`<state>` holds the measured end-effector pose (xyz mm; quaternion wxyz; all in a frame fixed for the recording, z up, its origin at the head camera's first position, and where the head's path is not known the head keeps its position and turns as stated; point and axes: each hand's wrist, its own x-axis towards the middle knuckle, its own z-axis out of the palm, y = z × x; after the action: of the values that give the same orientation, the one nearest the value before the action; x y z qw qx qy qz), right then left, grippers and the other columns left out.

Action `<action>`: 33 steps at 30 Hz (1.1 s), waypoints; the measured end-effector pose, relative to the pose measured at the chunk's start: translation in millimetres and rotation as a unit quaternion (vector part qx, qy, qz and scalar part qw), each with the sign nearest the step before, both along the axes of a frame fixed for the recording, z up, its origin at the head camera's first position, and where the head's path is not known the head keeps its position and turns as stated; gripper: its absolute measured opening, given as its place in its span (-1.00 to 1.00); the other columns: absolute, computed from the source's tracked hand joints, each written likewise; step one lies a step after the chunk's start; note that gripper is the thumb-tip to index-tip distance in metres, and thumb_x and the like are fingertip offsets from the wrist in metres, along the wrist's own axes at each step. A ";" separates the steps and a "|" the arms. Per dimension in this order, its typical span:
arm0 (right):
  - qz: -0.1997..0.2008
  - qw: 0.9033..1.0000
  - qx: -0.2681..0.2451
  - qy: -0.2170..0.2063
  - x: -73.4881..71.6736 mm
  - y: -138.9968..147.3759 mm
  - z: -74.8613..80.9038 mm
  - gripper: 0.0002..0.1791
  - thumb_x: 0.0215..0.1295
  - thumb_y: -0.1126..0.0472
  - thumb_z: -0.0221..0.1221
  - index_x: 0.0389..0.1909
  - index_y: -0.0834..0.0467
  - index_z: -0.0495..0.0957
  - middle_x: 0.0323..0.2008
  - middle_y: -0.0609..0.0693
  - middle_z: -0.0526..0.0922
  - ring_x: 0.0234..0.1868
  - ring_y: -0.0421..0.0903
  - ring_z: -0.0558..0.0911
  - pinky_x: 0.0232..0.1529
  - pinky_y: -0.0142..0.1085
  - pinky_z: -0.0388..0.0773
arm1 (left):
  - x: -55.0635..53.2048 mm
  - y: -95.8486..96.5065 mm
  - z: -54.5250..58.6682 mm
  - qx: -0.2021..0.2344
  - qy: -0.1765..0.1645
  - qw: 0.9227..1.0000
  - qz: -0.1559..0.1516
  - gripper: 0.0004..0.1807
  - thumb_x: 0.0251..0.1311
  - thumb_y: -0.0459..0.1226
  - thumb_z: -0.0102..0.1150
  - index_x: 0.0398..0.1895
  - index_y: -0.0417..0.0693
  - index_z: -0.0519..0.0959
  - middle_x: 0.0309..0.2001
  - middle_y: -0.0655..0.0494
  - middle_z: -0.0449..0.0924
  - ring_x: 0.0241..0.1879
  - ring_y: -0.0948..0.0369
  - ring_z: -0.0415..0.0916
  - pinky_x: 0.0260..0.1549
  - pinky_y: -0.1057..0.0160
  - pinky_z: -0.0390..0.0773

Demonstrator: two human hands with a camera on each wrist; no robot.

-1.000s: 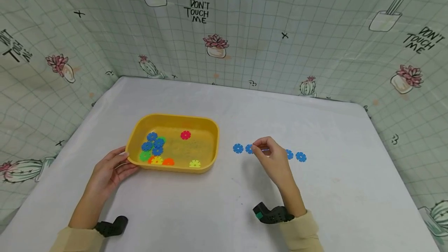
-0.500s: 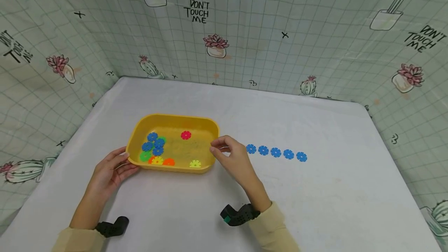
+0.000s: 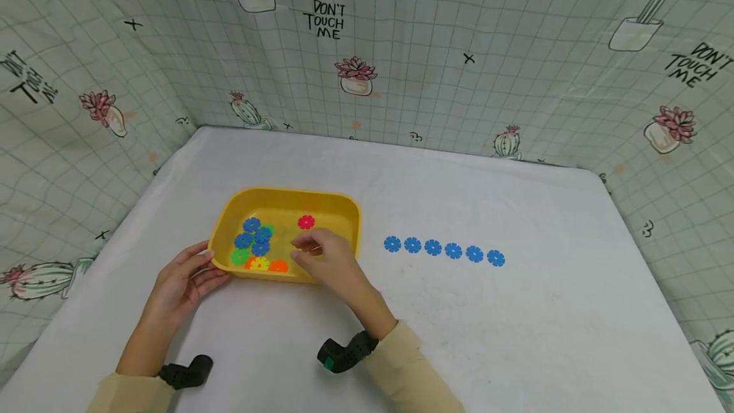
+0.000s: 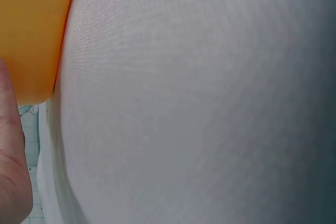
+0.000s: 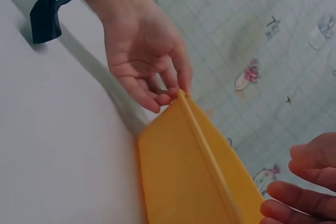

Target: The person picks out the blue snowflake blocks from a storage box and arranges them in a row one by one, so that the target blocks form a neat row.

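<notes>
My left hand grips the near-left corner of a yellow plastic tray, thumb at the rim and fingers below. In the right wrist view the left hand pinches that corner. Over the tray hovers my right hand, thumb and fingers apart with nothing seen between them. Inside lie several blue notched plastic discs, a pink disc, green discs, a yellow disc and orange discs. To the right on the table, several blue discs form a row, slightly spaced.
A white cloth covers the table. Behind and at the sides hangs a checked curtain with printed cacti and words. Each wrist carries a black camera mount, the right one close to the table in front of the tray.
My right hand has moved left from the row of blue discs to above the tray, uncovering the whole row. The left hand and tray have stayed put.
</notes>
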<state>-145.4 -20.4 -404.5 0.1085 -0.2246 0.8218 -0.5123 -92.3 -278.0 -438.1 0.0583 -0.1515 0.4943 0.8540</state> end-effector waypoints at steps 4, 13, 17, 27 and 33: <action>0.021 1.000 0.014 -0.009 -3.9 -13.5 -0.5 -0.73 0.27 0.19 0.14 -0.08 0.25 0.55 -0.12 0.08 0.63 -0.11 -0.09 0.57 -0.02 -0.38 0.57 | -0.2 0.3 0.1 -0.005 -0.003 1.000 0.003 -0.81 0.32 -0.34 -0.02 -0.19 0.14 0.55 -0.35 0.14 0.67 -0.39 0.21 0.66 -0.31 0.26 0.67; 0.027 0.997 0.045 -0.049 -9.2 -40.0 -0.8 -0.71 0.25 0.16 0.18 -0.05 0.18 0.55 -0.17 -0.02 0.63 -0.20 -0.23 0.54 -0.16 -0.57 0.51 | -0.8 -0.5 0.9 -0.012 -0.016 1.000 0.007 -0.83 0.32 -0.31 0.00 -0.19 0.17 0.54 -0.35 0.16 0.67 -0.39 0.22 0.66 -0.30 0.27 0.67; 0.029 0.996 0.055 -0.069 -13.0 -51.8 -3.4 -0.70 0.24 0.17 0.19 -0.03 0.18 0.54 -0.24 -0.06 0.61 -0.26 -0.27 0.51 -0.23 -0.59 0.50 | -0.3 -0.3 0.1 -0.008 -0.004 1.000 0.001 -0.81 0.33 -0.33 -0.03 -0.19 0.15 0.55 -0.35 0.14 0.67 -0.39 0.22 0.66 -0.30 0.27 0.67; 0.030 0.989 0.078 -0.126 -27.8 -68.2 -11.6 -0.64 0.23 0.15 0.20 0.04 0.12 0.50 -0.35 -0.06 0.54 -0.45 -0.22 0.44 -0.48 -0.52 0.42 | -1.1 -0.7 0.0 -0.017 -0.015 1.000 0.000 -0.83 0.34 -0.31 -0.04 -0.17 0.17 0.52 -0.33 0.18 0.67 -0.37 0.23 0.66 -0.29 0.28 0.67; -0.001 0.982 0.084 -0.169 -34.6 -74.7 -18.3 -0.58 0.18 0.15 0.25 0.08 0.08 0.47 -0.34 -0.04 0.53 -0.42 -0.19 0.45 -0.44 -0.47 0.42 | -1.7 -0.8 0.0 -0.020 -0.018 1.000 0.000 -0.82 0.34 -0.31 -0.03 -0.17 0.19 0.52 -0.33 0.18 0.66 -0.37 0.23 0.66 -0.29 0.28 0.67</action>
<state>-180.0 -95.1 -422.8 0.2634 -0.1242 0.8323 -0.4717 -94.1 -278.8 -438.0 0.0636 -0.1682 0.5105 0.8409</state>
